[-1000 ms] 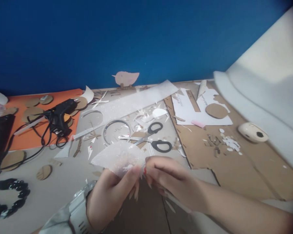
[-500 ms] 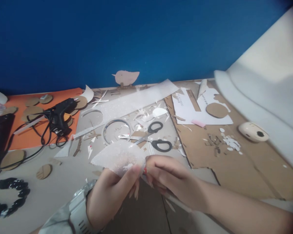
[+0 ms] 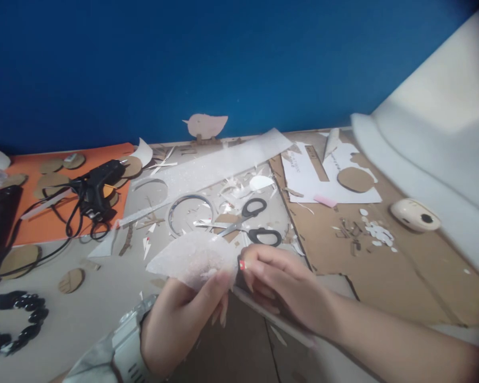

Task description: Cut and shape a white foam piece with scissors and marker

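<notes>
My left hand point(image 3: 183, 319), with a watch on the wrist, pinches a whitish, slightly see-through cutout point(image 3: 191, 258) with a pointed left end. The thumb lies on its face and the fingers are behind it. Close to the cutout's right edge, my right hand point(image 3: 279, 284) is closed with thumb and forefinger on a small red piece point(image 3: 242, 264) that has a dark edge; its kind is too small to make out. Just beyond the hands lie open scissors point(image 3: 247, 226) with black handles and a roll of clear tape point(image 3: 171, 226).
A black glue gun point(image 3: 99, 189) rests on orange sheet point(image 3: 32, 202) among cardboard discs. A pink bird cutout point(image 3: 207, 126) stands by the blue wall. Cardboard point(image 3: 403, 287) at right carries white paper point(image 3: 303, 194), scraps and a cream rounded device point(image 3: 415, 215). A dark beaded bracelet point(image 3: 34, 316) lies left.
My right hand has tilted and shifted slightly up, and more of the small red piece shows between its fingers. My left hand and the white cutout have barely moved.
</notes>
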Demonstrator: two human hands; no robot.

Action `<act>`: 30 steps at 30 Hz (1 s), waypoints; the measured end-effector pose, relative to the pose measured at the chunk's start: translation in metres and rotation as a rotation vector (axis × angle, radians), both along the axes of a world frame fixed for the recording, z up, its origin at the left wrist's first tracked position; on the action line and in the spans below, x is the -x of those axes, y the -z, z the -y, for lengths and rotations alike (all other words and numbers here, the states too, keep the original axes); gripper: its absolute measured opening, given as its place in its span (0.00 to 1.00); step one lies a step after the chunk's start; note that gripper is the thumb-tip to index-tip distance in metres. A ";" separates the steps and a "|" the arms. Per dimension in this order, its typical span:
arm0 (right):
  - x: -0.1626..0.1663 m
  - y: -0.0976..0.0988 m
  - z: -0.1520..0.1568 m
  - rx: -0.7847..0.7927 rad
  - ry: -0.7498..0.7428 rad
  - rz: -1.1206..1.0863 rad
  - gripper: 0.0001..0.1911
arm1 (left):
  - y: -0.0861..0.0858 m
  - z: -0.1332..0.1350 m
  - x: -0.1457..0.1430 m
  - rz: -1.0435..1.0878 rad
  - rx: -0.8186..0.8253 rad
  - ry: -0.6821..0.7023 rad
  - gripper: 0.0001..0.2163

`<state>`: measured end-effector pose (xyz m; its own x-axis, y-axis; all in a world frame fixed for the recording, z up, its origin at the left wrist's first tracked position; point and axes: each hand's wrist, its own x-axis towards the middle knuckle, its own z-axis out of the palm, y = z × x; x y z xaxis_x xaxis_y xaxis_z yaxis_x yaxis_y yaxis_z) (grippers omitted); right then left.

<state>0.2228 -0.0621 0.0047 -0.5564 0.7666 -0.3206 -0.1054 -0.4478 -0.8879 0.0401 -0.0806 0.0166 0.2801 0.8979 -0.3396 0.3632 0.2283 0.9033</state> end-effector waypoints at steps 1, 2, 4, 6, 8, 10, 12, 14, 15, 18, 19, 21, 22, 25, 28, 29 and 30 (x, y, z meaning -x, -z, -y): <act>0.000 0.000 0.000 -0.008 -0.017 -0.005 0.13 | 0.000 0.000 0.000 0.004 0.011 -0.010 0.25; -0.001 -0.001 0.001 -0.026 -0.037 -0.005 0.13 | 0.001 0.000 0.000 0.007 0.023 -0.017 0.25; -0.001 -0.002 0.002 -0.080 -0.083 0.010 0.13 | 0.002 0.000 -0.001 0.013 0.024 -0.023 0.25; -0.002 -0.003 0.001 -0.119 -0.123 0.026 0.13 | 0.002 0.000 -0.001 0.018 0.010 -0.025 0.25; -0.002 -0.003 0.001 -0.127 -0.143 0.019 0.12 | 0.002 0.000 -0.001 0.029 0.004 -0.018 0.25; -0.003 -0.003 0.000 -0.130 -0.152 0.013 0.12 | 0.002 -0.001 -0.001 0.037 -0.004 -0.015 0.25; -0.003 -0.003 0.000 -0.146 -0.166 0.033 0.12 | 0.001 -0.001 -0.001 0.030 -0.016 -0.029 0.24; -0.004 -0.003 0.000 -0.163 -0.175 0.058 0.13 | 0.001 -0.001 0.000 0.020 -0.036 -0.054 0.22; -0.004 -0.003 0.000 -0.166 -0.176 0.062 0.13 | 0.001 -0.001 0.000 0.021 -0.039 -0.056 0.22; -0.002 -0.004 0.001 -0.154 -0.155 0.057 0.12 | 0.002 -0.001 0.000 0.047 -0.020 -0.015 0.23; -0.002 -0.004 0.001 -0.142 -0.144 0.051 0.12 | 0.002 -0.001 0.000 0.051 -0.013 -0.006 0.23; 0.000 -0.005 0.001 -0.108 -0.117 0.032 0.13 | 0.003 -0.001 0.000 0.047 -0.022 -0.012 0.23; 0.000 -0.005 0.001 -0.088 -0.106 0.019 0.13 | 0.003 -0.001 0.000 0.043 -0.028 -0.018 0.23; 0.001 -0.006 0.001 -0.065 -0.091 0.008 0.14 | 0.003 0.000 0.000 0.045 -0.007 0.004 0.25; 0.000 -0.006 0.000 -0.117 -0.125 0.036 0.13 | 0.003 -0.001 0.000 0.071 -0.012 0.000 0.24; -0.001 -0.007 0.000 -0.135 -0.138 0.047 0.12 | 0.003 -0.001 0.000 0.078 -0.022 -0.004 0.23; -0.001 -0.007 0.000 -0.149 -0.149 0.054 0.12 | 0.003 -0.001 0.000 0.078 -0.032 -0.005 0.23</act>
